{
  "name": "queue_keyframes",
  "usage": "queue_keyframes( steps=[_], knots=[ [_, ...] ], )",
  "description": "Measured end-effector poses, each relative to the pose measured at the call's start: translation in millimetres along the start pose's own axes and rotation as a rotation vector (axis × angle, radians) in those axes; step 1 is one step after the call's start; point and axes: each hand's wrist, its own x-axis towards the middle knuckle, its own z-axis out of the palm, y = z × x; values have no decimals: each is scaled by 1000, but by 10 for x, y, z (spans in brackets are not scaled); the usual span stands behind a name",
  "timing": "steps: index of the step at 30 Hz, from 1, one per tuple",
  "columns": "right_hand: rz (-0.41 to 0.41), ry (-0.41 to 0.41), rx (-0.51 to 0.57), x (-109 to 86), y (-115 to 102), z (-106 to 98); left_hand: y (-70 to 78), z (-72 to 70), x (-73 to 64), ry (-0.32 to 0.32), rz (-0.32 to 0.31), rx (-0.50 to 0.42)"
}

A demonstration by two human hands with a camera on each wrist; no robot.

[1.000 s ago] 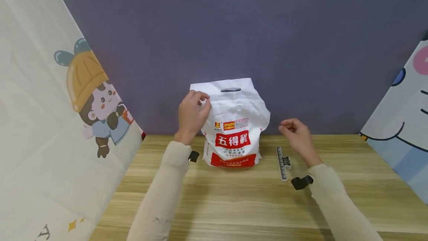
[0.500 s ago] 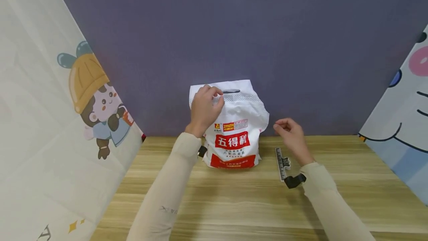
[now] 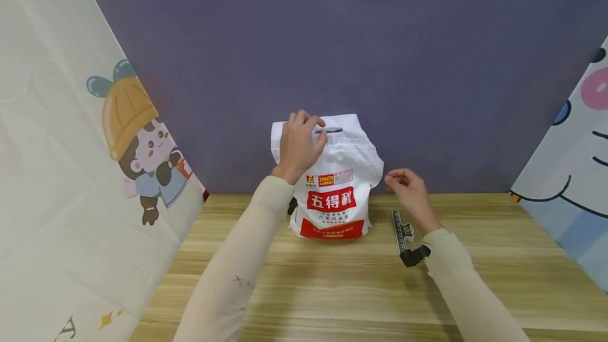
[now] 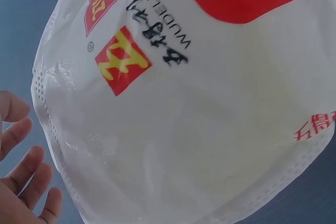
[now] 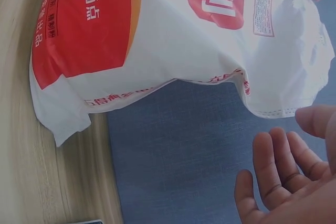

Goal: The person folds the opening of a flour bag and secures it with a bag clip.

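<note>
A white flour bag with red print [image 3: 334, 173] stands upright on the table, its slotted handle flap at the top. My left hand [image 3: 300, 144] is in front of the flap's left part, fingertips close to the handle slot. In the left wrist view that hand's fingers [image 4: 34, 169] are spread apart beside the bag's dotted seam, with nothing visible between them. Off the bag's right side is my right hand [image 3: 409, 194], fingers loosely bent. The right wrist view has its thumb close to the bag's seamed edge; whether they touch I cannot tell.
A long dark clip with ruler-like marks [image 3: 398, 231] lies on the wooden table [image 3: 332, 289], right of the bag and partly behind the right wrist's black camera [image 3: 414, 255]. Behind stands a blue-grey wall [image 3: 332, 41]. Printed cartoon sheets [image 3: 57, 173] flank both sides.
My left hand has moved right and slightly up, from the bag's left edge to beside the handle slot. My right hand has drifted slightly left, closer to the bag. The bag stands where it was.
</note>
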Motion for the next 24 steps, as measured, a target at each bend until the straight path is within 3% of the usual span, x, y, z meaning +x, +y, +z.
queue_keyframes(
  steps=[11,24],
  knots=[
    [39,-36,56,72,3,52,11,36,150,-68,-8,29],
    [71,-66,145,114,-11,87,125,70,310,-282,-108,1]
  ],
)
